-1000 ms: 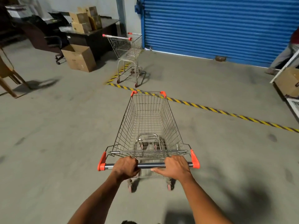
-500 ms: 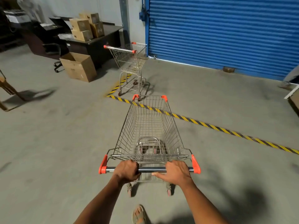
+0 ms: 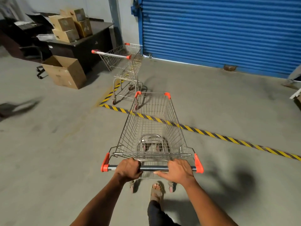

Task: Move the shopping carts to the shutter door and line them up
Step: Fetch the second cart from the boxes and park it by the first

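An empty wire shopping cart (image 3: pixel 153 128) with orange corner caps stands right in front of me, its front end over the yellow-black floor stripe. My left hand (image 3: pixel 128 169) grips the grey handle bar (image 3: pixel 154 168) near its left end. My right hand (image 3: pixel 178 171) grips the same bar near its right end. A second, smaller cart (image 3: pixel 125 69) stands ahead to the left, near the left edge of the blue shutter door (image 3: pixel 219 33), its handle pointing left towards me.
A yellow-black stripe (image 3: pixel 211 135) crosses the concrete floor. An open cardboard box (image 3: pixel 65 72) lies on the floor at left, beside a dark desk (image 3: pixel 81 44) stacked with boxes. Another person's foot (image 3: pixel 289 81) shows at the far right. My sandalled foot (image 3: pixel 156 191) is behind the cart.
I have walked forward with the cart; its front end now reaches past the floor stripe. The second cart and the shutter door appear closer. Both hands keep their grip on the handle.
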The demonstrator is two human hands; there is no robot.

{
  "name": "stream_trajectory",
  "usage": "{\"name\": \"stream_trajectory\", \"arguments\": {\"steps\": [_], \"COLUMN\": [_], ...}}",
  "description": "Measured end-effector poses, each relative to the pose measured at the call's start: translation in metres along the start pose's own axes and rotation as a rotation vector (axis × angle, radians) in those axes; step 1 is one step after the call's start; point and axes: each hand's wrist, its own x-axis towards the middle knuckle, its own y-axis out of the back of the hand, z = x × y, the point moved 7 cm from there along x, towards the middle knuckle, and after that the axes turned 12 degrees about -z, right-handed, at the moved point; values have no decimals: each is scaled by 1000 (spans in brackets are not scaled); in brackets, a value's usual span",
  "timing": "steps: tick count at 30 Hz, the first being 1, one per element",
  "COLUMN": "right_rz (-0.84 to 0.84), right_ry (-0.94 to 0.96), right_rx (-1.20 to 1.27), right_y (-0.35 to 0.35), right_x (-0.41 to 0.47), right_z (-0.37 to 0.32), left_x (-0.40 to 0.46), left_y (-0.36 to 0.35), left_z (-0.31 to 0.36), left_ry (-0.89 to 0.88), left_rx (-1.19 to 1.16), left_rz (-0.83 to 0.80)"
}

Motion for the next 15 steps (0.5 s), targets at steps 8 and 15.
{"name": "stream_trajectory", "arguments": {"steps": [8, 15], "right_rz": [5, -6], "right_ry": [-25, -49], "right_rx": [-11, 40], "right_y": [71, 130], "right_x": [166, 304], "right_z": [35, 73], "left_x": [141, 267], "left_y": [86, 152], "left_z": [-96, -171], "left_ry": [-32, -4], "left_rx": [46, 49], "left_rz": [32, 18]}}
